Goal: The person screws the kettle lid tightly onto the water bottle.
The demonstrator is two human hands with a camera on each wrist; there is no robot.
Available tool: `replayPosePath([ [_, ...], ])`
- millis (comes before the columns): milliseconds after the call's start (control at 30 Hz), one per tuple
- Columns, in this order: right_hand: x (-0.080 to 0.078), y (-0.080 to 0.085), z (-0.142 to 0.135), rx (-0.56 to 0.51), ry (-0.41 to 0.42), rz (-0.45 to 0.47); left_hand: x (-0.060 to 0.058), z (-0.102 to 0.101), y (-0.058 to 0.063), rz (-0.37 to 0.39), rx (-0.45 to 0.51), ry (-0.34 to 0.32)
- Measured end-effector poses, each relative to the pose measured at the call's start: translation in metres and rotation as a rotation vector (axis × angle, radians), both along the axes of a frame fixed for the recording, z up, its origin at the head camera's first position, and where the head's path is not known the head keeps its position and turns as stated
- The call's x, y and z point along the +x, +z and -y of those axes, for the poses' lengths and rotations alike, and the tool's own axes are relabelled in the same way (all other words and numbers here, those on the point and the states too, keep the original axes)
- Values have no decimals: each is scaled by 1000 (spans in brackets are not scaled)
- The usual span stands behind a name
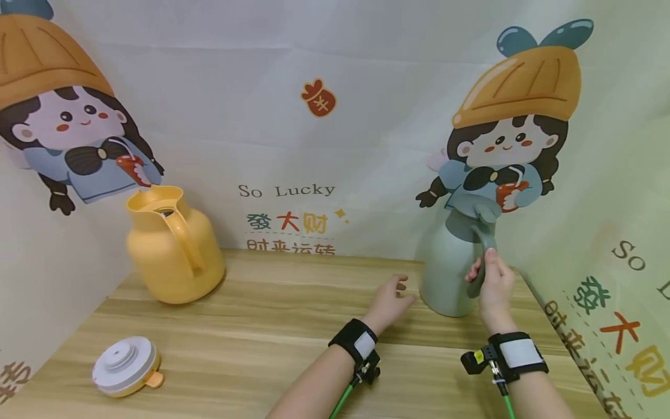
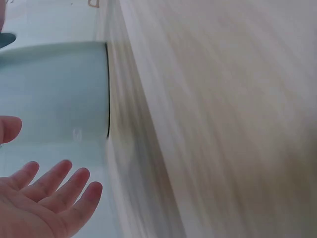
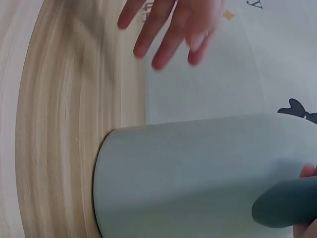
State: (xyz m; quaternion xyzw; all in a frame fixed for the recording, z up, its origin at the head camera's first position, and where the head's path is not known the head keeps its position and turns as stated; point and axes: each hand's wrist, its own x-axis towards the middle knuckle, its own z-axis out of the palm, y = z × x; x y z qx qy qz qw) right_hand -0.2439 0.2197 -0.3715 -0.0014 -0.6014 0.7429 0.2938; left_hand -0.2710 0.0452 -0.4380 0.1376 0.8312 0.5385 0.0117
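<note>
A pale green thermos jug with a darker grey-green top and handle stands upright at the back right of the table. My right hand grips its handle, fingers curled round it. Just left of the jug, my left hand reaches toward its body with fingers spread and slightly bent, holding nothing. The left wrist view shows the left fingers apart from the jug's side. At the back left stands a yellow thermos jug with its mouth uncovered, and a white and yellow lid lies in front of it.
The wooden table ends at a white printed cloth backdrop close behind both jugs. Another printed cloth side rises to the right of the green jug. Each wrist wears a black strap with a camera and green cable.
</note>
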Motion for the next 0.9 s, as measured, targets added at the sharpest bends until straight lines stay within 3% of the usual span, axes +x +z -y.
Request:
replayPosePath([
  [167,4,0,0,5,-34,21,0,27,2,-42,-5,25],
  [300,6,-1,0,-6,-44,18,1,53,8,-79,-17,85],
  [433,7,-3,4,15,-69,-2,2,85,18,-125,-37,182],
  [733,14,-15,19,230,-167,-3,10,164,43,-261,-42,443],
  [833,17,-20,24,288,-185,4,16,189,52,-356,-40,533],
  [900,19,-23,26,301,-185,11,20,204,57,-458,-51,590],
])
